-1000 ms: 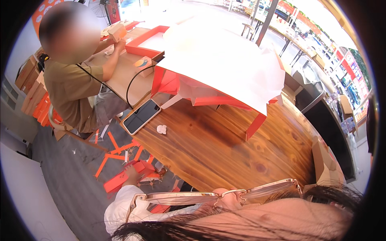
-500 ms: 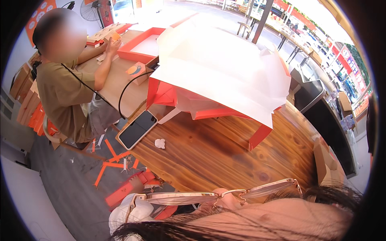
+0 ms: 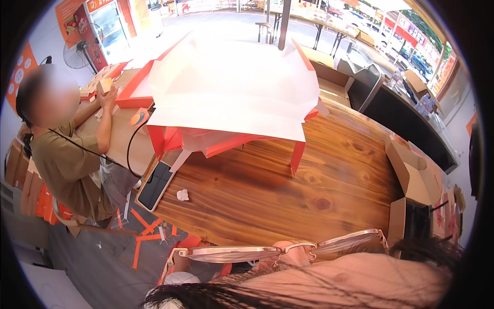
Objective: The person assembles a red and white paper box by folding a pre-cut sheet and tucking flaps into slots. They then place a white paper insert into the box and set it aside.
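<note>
Neither of my own hands shows up here, so can't tell what the fingers are doing. Closest to me on the wooden table [image 3: 288, 201] is one big unfolded box [image 3: 226, 92], white inside with orange edges, lying across the far half. Also one phone [image 3: 155, 185] at the left edge, one crumpled scrap [image 3: 182, 194] just beside it, and one person [image 3: 67, 159] seated left, holding a small piece in a hand [image 3: 107, 95].

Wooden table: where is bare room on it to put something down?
The wooden table lies bare between the white-and-red flat cardboard sheet, the open brown cardboard box and the near edge. It is crowded at the left, by the dark phone and crumpled white scrap.
</note>
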`<state>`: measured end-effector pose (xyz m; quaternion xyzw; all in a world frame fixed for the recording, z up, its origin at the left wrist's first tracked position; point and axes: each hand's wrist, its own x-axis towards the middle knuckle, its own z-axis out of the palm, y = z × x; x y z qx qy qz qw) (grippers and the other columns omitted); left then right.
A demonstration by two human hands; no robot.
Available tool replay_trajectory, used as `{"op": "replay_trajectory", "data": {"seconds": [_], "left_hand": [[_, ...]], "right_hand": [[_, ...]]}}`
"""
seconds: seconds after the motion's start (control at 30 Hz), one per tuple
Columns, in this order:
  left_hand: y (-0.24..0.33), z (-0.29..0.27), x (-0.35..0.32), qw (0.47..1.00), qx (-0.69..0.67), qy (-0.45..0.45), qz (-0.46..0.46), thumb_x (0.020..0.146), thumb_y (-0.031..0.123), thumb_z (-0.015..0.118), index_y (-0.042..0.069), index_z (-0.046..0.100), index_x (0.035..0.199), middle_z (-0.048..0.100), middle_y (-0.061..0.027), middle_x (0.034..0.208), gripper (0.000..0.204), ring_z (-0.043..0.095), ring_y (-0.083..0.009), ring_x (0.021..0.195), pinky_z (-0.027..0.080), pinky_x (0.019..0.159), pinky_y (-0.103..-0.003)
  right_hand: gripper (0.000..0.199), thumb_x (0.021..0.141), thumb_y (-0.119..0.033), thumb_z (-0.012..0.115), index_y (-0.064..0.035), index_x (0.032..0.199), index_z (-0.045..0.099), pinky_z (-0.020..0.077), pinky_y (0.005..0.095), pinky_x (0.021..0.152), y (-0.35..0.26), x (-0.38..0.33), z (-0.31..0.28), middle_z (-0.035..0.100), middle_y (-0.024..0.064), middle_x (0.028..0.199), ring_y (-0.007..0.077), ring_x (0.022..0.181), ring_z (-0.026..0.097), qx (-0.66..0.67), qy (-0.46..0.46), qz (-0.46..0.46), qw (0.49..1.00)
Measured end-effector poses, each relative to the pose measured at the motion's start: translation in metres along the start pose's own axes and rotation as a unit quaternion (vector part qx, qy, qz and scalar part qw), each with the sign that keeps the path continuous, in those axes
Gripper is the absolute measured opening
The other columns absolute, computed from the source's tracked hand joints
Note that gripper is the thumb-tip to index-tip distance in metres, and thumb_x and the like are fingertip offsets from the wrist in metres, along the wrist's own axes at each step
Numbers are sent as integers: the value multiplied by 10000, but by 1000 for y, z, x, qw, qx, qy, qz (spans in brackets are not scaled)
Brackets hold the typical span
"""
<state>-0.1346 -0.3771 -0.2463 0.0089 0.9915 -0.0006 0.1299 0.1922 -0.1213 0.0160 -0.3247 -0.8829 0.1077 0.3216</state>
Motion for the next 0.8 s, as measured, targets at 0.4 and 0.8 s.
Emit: {"op": "replay_trajectory", "data": {"seconds": [0.4,0.8], "left_hand": [[-110,-76,-42,924,-254,238,-159,726,396,707,-65,422,1225,525,-205,1177,737,508,-308,1087,384,934,-373],[-176,-263,-182,386,-794,469,-6,818,185,597,-4,414,1228,491,-155,1203,488,524,-277,1047,410,930,-403]], "right_hand": [[167,682,-45,647,-71,833,580,405,402,829,35,-28,27,602,55,860,228,815,561,72,76,-92,990],[97,737,-9,598,-30,828,573,373,415,838,41,-35,7,595,118,851,304,819,532,289,19,-25,957]]}}
